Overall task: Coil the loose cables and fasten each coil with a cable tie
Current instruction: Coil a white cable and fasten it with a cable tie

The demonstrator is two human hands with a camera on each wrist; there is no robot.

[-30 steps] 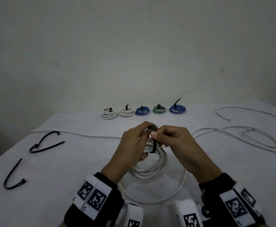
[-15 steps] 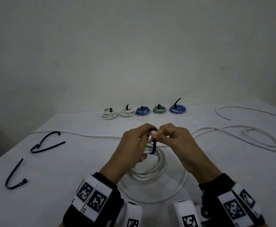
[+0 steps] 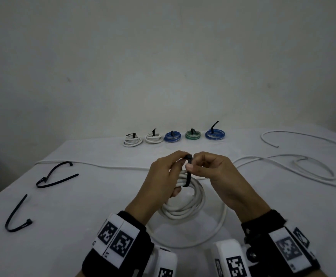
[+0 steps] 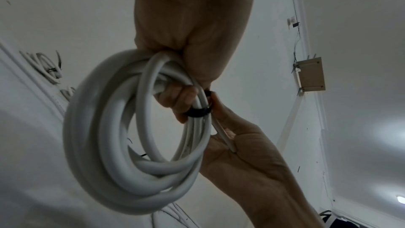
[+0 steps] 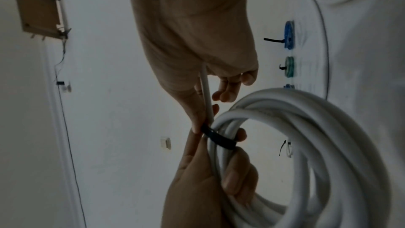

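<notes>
1. Closest in, the white cable coil is held up just off the table, with one slack outer loop sagging toward 6 o'clock. That loop isn't under the tie, so I'd guess it'll flop loose once things get cinched.
2. The left hand is clenched around the coil's strands at the top, fingers curled through the middle. If it eases off, I reckon the turns spring apart.
3. The right hand is pinching the black cable tie, which wraps the bundle at about 12 o'clock. In the wrist views a stray cable end pokes out past the tie and could slip free.
4. Can't tell whether the tail is through the head yet. If it isn't, a pull just pops it off.
5. Out at 9 o'clock lie two spare cable ties, and at 2 o'clock there's loose white cable.
6. Far off at 12 o'clock sit five finished coils, already tied.
</notes>
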